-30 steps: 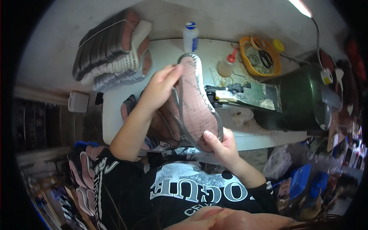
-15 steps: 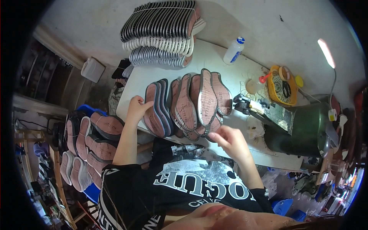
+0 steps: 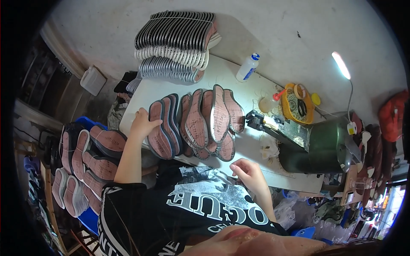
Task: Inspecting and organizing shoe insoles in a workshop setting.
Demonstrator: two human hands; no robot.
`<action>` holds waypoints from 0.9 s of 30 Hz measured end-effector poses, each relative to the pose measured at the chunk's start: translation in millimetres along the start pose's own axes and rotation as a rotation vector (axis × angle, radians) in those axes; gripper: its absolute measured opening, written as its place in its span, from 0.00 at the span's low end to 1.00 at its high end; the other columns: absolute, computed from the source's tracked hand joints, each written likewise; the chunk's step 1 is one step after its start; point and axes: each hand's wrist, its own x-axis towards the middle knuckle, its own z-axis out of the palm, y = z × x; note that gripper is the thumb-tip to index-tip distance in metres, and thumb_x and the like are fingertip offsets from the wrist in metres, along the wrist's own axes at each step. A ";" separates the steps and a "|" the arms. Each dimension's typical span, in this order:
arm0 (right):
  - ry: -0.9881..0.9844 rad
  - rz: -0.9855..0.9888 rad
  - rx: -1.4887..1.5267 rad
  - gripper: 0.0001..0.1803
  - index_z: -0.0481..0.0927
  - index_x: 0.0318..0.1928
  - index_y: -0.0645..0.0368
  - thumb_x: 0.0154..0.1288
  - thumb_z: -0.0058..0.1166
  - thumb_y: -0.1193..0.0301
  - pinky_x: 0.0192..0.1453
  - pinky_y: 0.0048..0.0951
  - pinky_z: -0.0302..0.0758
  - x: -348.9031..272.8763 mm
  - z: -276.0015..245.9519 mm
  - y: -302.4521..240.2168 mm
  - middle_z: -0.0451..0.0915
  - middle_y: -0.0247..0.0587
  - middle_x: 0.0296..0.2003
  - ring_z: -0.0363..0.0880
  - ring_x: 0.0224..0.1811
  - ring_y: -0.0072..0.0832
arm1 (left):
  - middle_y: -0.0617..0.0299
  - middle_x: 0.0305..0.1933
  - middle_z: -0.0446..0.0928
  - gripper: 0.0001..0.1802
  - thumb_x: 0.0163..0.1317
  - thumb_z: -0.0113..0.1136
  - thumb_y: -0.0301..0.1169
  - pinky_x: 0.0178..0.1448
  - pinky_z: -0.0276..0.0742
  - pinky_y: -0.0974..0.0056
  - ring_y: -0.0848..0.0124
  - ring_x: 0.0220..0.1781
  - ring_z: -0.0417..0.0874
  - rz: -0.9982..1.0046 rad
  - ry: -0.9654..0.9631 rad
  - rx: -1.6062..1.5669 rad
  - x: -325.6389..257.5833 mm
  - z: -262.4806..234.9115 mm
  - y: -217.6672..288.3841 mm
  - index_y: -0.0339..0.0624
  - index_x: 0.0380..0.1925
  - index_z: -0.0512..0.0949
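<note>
Pink-topped shoe soles with dark edges lie overlapped on the white table in front of me. My left hand (image 3: 143,124) grips the outer edge of a small leaning row of soles (image 3: 160,132), its thumb over the top face and its other fingers partly hidden. Beside that row, to the right, spreads a looser pile of soles (image 3: 218,115) with pale stitching or trim round their rims. My right hand (image 3: 249,174) hovers at the table's front edge, just below the pile. Its fingers are loosely bent, apart from the soles, with nothing visible in them.
A sewing machine (image 3: 277,128) stands on the table (image 3: 256,100) at right. Behind it are a yellow basket (image 3: 290,113) and a white bottle (image 3: 247,68). Tied stacks of soles (image 3: 175,32) rise at the back. More soles fill a blue bin (image 3: 90,217) at left.
My right hand has drawn back from the lower end of the sole pile. My left hand stays on the left row. The whole view has shifted as my head moved.
</note>
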 end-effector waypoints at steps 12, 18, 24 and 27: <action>-0.002 -0.005 0.109 0.10 0.79 0.38 0.67 0.66 0.56 0.70 0.28 0.18 0.71 -3.9 8.9 16.4 0.80 0.33 0.26 0.76 0.27 0.15 | 0.43 0.36 0.78 0.30 0.44 0.71 0.42 0.47 0.75 0.54 0.52 0.42 0.81 0.209 0.026 0.035 -30.0 -45.4 40.4 0.29 0.40 0.74; -0.033 -0.532 0.226 0.26 0.76 0.47 0.67 0.69 0.48 0.52 0.54 0.29 0.69 1.1 -1.2 -11.7 0.79 0.43 0.43 0.75 0.49 0.24 | 0.55 0.44 0.78 0.25 0.53 0.67 0.33 0.53 0.73 0.63 0.67 0.47 0.78 0.527 -0.464 -0.797 -69.1 -94.3 143.7 0.32 0.48 0.73; -0.224 -0.355 0.867 0.43 0.64 0.62 0.69 0.65 0.47 0.41 0.64 0.34 0.65 21.8 -20.6 -43.8 0.70 0.47 0.58 0.67 0.61 0.31 | 0.56 0.55 0.73 0.27 0.67 0.55 0.32 0.62 0.67 0.65 0.70 0.56 0.73 0.408 -0.957 -1.417 -75.3 -33.6 230.0 0.30 0.60 0.60; -0.150 -0.298 0.906 0.42 0.61 0.65 0.67 0.62 0.56 0.47 0.64 0.33 0.65 37.0 -28.5 -18.7 0.69 0.44 0.60 0.69 0.60 0.30 | 0.56 0.55 0.72 0.25 0.66 0.54 0.28 0.63 0.67 0.66 0.71 0.57 0.73 0.389 -1.005 -1.421 -74.4 -9.1 253.6 0.30 0.60 0.62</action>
